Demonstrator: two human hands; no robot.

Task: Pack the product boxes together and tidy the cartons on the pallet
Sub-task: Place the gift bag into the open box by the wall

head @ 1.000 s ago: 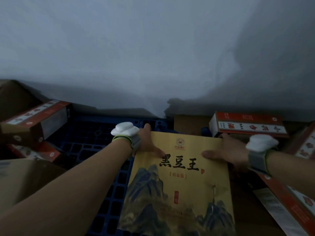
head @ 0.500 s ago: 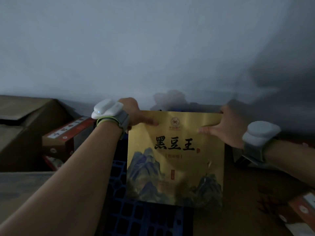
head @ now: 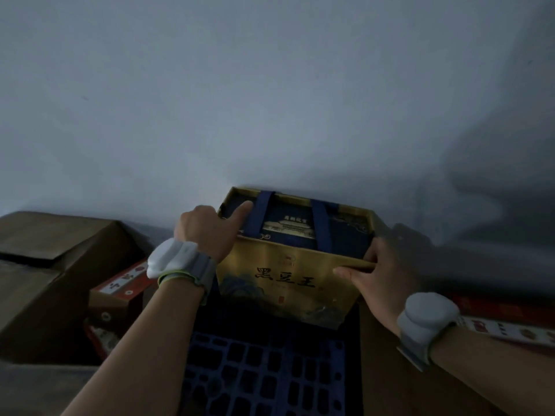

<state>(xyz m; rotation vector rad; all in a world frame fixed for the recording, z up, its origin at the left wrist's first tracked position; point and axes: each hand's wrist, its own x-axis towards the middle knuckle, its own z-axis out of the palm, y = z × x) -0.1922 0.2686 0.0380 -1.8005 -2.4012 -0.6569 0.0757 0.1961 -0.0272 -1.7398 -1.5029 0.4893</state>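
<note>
Against the pale grey wall (head: 270,100), at the far end of a blue plastic pallet (head: 264,373), stands a golden gift bag (head: 288,283) with black characters and a mountain scene on its near face. Its mouth gapes open toward me, and inside I can see a dark blue box (head: 288,232) with a small gold building printed on top. Two dark blue handle straps (head: 258,217) cross over that box from the far rim to the near one.

The person's left hand (head: 207,232) is closed over the bag's near left corner, with the thumb sticking up along the left strap. The right hand (head: 378,271) pinches the near right rim of the bag, thumb lying along the front edge and fingers curled round the corner. Both hands hold the bag; I cannot tell whether its base rests on the pallet or hangs just above it. Each wrist wears a grey band with a white puck.

To the left, a big brown carton (head: 51,280) sits with a flap up, and a red and white product box (head: 120,292) leans just beside it, close under the left forearm. On the right, another red and white product box (head: 510,325) lies flat on brown cardboard (head: 399,382), partly hidden behind the right wrist. The room is dim.
</note>
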